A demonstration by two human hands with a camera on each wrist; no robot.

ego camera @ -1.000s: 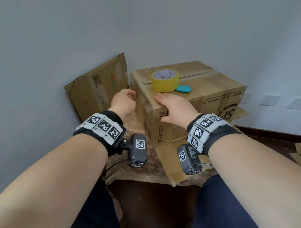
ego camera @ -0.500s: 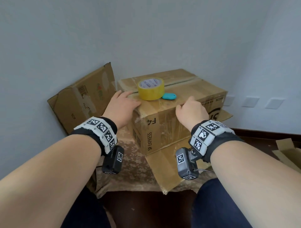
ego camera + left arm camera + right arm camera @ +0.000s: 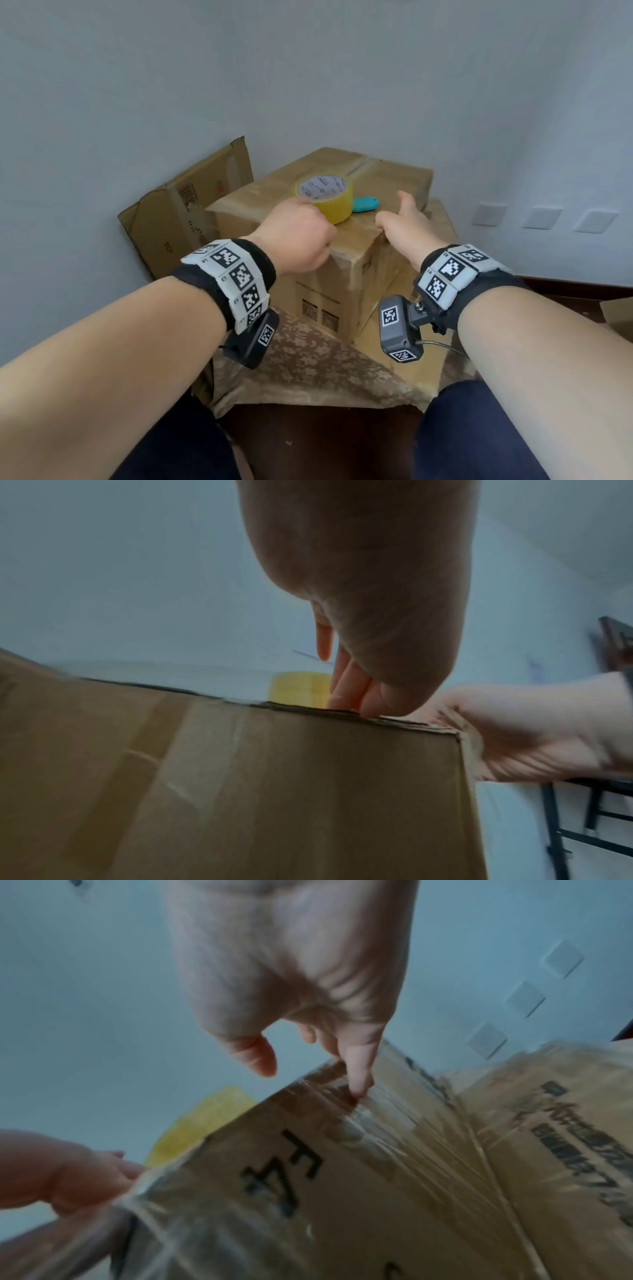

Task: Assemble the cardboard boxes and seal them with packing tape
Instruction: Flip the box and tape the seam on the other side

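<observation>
Cardboard box (image 3: pixel 346 274) on the desk (image 3: pixel 308 370) — left hand (image 3: pixel 294 236) fingers curled onto its top edge, right hand (image 3: pixel 404 226) spread against the taped side. Tape roll (image 3: pixel 325 198) sits on top.

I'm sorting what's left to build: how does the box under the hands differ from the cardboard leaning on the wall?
The assembled box stands as a full, closed shape with glossy tape over its top edges; the flattened box is folded flat and propped tilted against the wall. The assembled box carries the yellow tape roll and a teal object, and both hands touch it; nothing rests on the flattened box. Both are worn brown printed cardboard.
</observation>
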